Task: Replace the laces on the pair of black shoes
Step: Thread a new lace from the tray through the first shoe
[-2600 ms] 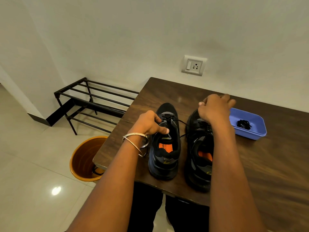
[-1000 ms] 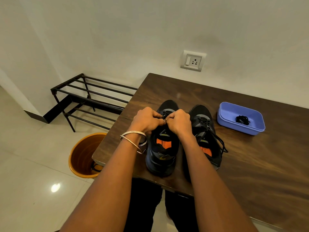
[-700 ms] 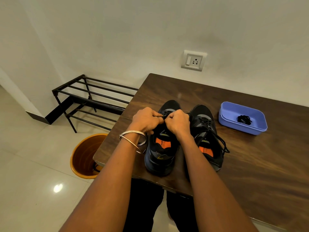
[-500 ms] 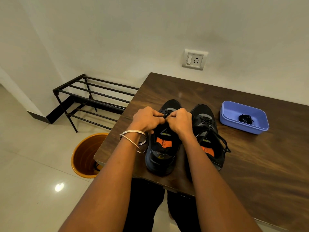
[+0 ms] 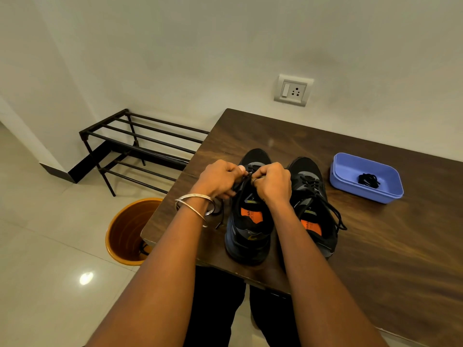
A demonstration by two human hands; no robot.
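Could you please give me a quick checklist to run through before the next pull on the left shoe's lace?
1. Both hands on the lace: left hand and right hand pinch it over the left shoe: ok.
2. Left shoe flat on table: ok.
3. Lace end free: one tip trails beside the shoe: ok.
4. Spare lace in blue tray: ok.
5. Knot state under fingers: cannot tell.

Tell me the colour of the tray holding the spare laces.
Blue-violet tray, seen in the head view.
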